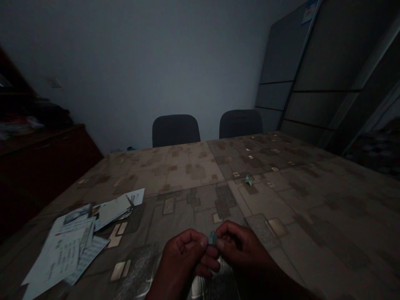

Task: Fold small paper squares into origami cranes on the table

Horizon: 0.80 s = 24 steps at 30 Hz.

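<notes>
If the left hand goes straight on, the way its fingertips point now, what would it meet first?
The left hand would first meet the small folded piece at its fingertips, then probably the right hand, though depth is unclear here.

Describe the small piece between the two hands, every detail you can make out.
The small piece is dull blue-green and looks like folded paper, narrowing toward its top. It is held roughly upright, the left hand pinching one side and the right hand at the other, above the near part of the patterned table. Fingers cover its edges, and the dim light hides its folds and any markings.
</notes>
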{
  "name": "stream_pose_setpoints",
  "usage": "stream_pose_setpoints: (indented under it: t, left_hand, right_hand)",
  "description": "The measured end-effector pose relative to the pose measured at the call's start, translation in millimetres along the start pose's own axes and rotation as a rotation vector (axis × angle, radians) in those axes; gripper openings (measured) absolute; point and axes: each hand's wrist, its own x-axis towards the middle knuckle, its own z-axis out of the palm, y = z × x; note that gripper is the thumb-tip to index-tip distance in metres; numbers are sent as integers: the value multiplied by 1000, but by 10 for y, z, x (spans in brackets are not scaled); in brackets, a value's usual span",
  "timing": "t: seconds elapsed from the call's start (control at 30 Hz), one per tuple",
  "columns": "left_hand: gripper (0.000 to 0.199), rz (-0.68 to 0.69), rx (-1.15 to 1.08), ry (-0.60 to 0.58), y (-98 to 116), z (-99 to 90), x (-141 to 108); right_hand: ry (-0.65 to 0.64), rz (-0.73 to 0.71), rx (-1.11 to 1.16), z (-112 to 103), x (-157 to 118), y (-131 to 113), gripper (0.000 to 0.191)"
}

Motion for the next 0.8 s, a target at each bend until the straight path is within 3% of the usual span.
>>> stream_pose_setpoints:
  t: [0.17, 0.43, 0.8]
  left_hand:
    - [28, -13, -6, -8, 17, 29, -47]
    - [29, 2, 72, -48, -52, -14, -13]
    - [38, -1, 97, -17, -17, 33, -42]
  right_hand:
    - [9, 2, 84, -24, 23, 83, 25]
    - [-6, 160, 204, -15, 48, 93, 26]
    - [-40, 130, 225, -8, 28, 36, 37]
